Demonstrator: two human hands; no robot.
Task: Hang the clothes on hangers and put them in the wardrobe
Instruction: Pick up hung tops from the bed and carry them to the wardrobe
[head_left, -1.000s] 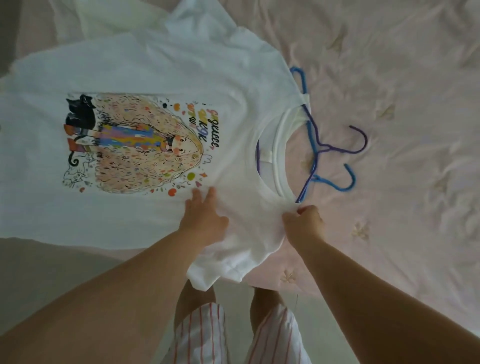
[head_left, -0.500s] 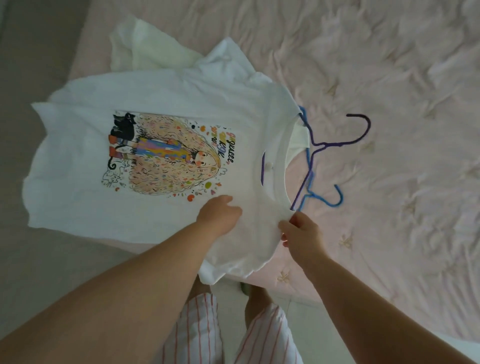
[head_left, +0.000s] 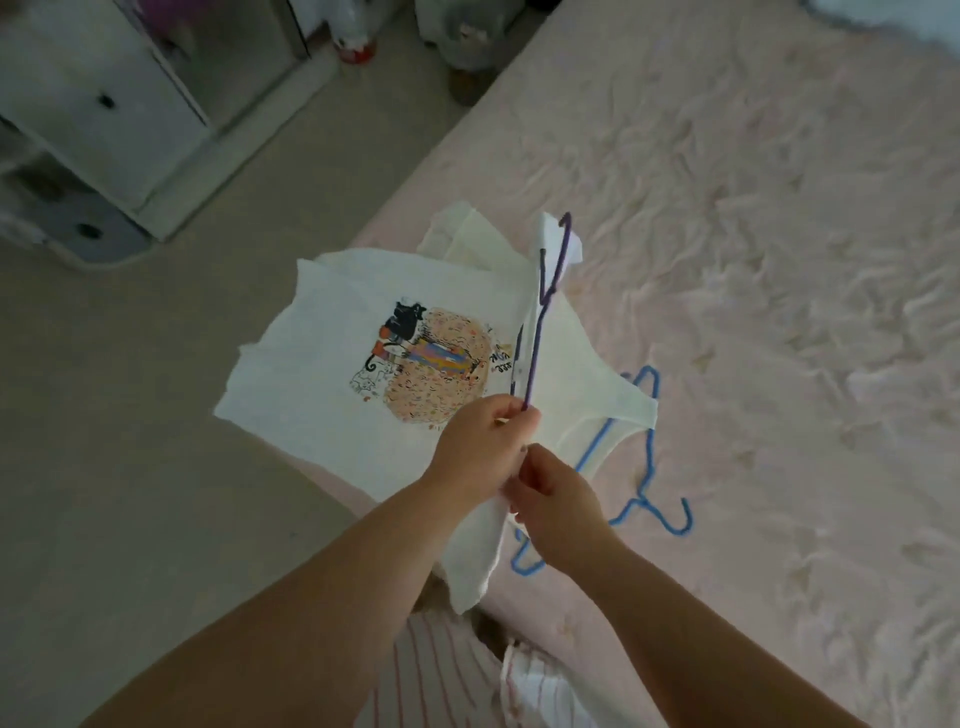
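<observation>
Both hands meet just above the near edge of the bed. Right hand (head_left: 558, 499) sits nearest, its fingers curled in and pinching the shirt's white fabric at the lower end of the purple hanger; exactly what the fingertips catch is hidden behind the other hand. Left hand (head_left: 480, 447) is touching it from the left, a little farther out, with thumb and fingers clamped on the hanger's lower end together with the cloth there.

From that grip the purple hanger (head_left: 540, 322) rises away from the camera, tilted, its hook at the far top — lifted off the bed with the shirt's collar gathered round it. The shirt (head_left: 332, 395) hangs from the hanger and trails down to the left, its printed picture of a curly-haired figure and a black cat facing up; one sleeve droops below the hands over the bed's edge, above striped shorts (head_left: 441, 675).

Just right of the hands a blue hanger (head_left: 644, 493) lies flat on the bed, partly under a cream garment (head_left: 587, 384) that spreads beneath and beyond the shirt.

Pink rumpled bedding (head_left: 779, 260) fills the right side. Farther left lies the floor (head_left: 130, 415) — and at the far top left stands a white cabinet (head_left: 104, 114), blurred.
</observation>
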